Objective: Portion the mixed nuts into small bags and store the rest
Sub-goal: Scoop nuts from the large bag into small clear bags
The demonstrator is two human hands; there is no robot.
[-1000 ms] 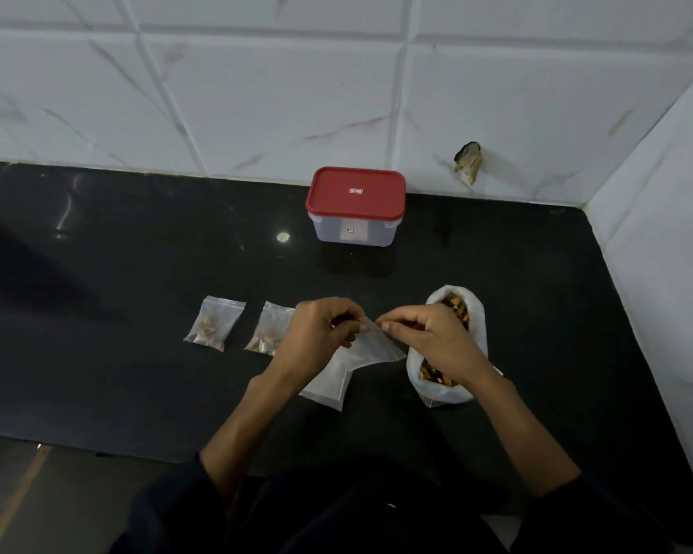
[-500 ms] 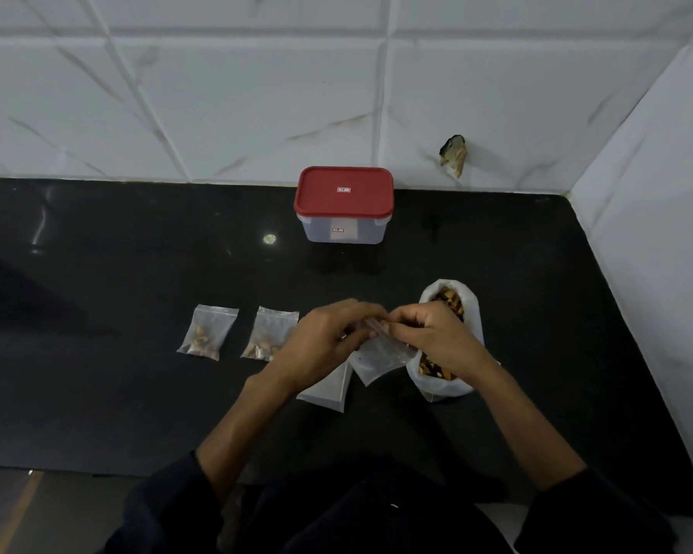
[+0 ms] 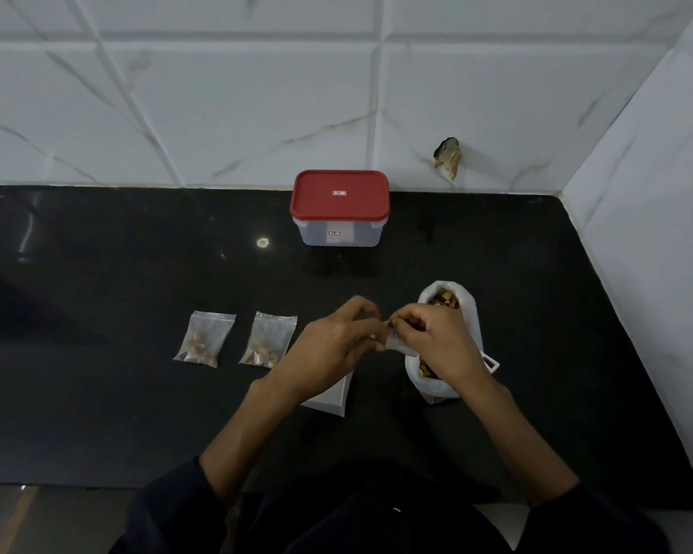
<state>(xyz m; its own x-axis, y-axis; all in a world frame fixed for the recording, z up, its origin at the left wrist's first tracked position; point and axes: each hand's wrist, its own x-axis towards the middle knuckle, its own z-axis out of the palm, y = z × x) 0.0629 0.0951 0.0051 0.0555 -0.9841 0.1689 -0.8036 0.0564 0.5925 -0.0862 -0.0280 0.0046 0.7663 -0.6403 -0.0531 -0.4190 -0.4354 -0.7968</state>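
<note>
In the head view, at centre frame, our left hand (image 3: 333,345) and right hand (image 3: 437,339) meet over the dark bench (image 3: 97,413), fingers curled and pinching a small clear bag (image 3: 393,345) by its top edge. We judge the bag to be thin, limp film, nearly weightless and a little slick, so it is best taken at the mouth strip, one lip in each hand, and pulled apart gently. Only a sliver of it shows between the hands; whether it is open or holds any nuts, we cannot tell.

Right of centre, partly behind the right hand, stands the nut sack (image 3: 453,377), soft-walled, its mouth rolled open on the mixed nuts (image 3: 443,299). It looks slumpy and would tip if nudged; the nuts are hard, small and apt to roll.

Left of centre lie two filled bags (image 3: 205,339) (image 3: 268,339), flat and just beside each other. Below the left hand more empty bags (image 3: 329,399) stick out, their number hidden.

At upper centre the box (image 3: 339,207), red lid on, looks rigid and easy to grip by its sides; its contents are hard to make out.
</note>
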